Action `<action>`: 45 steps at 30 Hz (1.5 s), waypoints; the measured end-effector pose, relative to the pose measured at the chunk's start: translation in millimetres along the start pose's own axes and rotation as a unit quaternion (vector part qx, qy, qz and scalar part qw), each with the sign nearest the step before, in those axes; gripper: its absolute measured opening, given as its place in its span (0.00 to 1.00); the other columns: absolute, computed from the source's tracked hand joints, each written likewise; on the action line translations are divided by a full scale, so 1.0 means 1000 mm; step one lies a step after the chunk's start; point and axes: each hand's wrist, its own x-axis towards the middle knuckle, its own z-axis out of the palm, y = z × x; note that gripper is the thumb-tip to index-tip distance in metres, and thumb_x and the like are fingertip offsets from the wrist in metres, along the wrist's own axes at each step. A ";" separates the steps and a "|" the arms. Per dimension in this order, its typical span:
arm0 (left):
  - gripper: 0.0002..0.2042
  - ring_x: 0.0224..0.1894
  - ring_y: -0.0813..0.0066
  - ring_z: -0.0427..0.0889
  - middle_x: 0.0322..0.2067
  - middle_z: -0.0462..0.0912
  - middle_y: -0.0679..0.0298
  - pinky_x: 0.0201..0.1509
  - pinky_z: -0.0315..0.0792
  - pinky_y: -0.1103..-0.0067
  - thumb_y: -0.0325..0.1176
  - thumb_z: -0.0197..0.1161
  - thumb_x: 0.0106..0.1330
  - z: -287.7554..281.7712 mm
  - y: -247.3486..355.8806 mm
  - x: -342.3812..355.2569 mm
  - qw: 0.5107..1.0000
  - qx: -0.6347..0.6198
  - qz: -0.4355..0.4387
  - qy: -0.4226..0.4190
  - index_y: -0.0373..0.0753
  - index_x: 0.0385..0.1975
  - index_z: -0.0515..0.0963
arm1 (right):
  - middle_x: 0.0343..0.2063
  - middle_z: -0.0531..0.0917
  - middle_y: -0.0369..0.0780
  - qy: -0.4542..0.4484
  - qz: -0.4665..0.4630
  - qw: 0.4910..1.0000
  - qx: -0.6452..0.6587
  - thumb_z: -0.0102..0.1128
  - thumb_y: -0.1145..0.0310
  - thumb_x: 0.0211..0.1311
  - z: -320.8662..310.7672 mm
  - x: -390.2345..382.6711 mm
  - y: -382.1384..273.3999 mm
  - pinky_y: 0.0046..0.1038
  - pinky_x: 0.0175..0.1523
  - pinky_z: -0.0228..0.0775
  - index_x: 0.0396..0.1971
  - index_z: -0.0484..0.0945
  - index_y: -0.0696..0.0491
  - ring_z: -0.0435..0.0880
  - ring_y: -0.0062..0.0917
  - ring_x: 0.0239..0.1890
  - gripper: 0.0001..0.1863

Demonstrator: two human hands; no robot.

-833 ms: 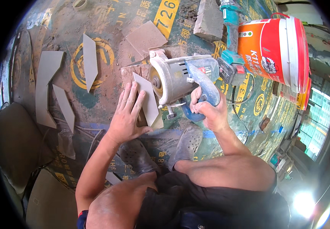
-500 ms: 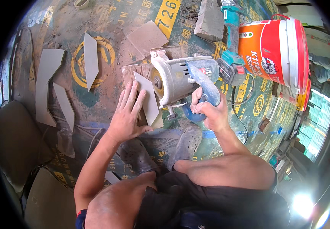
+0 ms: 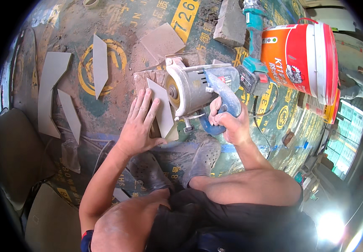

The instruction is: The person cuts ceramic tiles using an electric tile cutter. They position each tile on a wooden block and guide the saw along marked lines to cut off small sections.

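Between nine and ten o'clock, angular tile pieces [image 3: 51, 90] lie spread flat, seemingly kept out of the way. Toward nine o'clock, nearer the centre, the left hand [image 3: 138, 122] is outstretched, gripping nothing, its fingertips resting on a pointed tile [image 3: 161, 107] at half past ten, probably to steady it just beside the blade [image 3: 170, 82]. The cutter [image 3: 194, 90] sits around twelve, its blue handle wrapped by the right hand [image 3: 231, 122] at three, likely for control. At two, the orange-and-red bucket [image 3: 293, 59] looks lidded, contents hidden.
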 end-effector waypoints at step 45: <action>0.64 0.78 0.40 0.42 0.76 0.44 0.43 0.80 0.44 0.55 0.51 0.83 0.35 0.000 0.000 0.000 1.000 -0.008 -0.010 -0.004 0.40 0.76 0.51 | 0.26 0.78 0.39 0.014 0.044 0.999 0.019 0.59 0.78 0.45 0.000 -0.014 0.003 0.24 0.31 0.68 0.32 0.74 0.57 0.76 0.21 0.25 0.11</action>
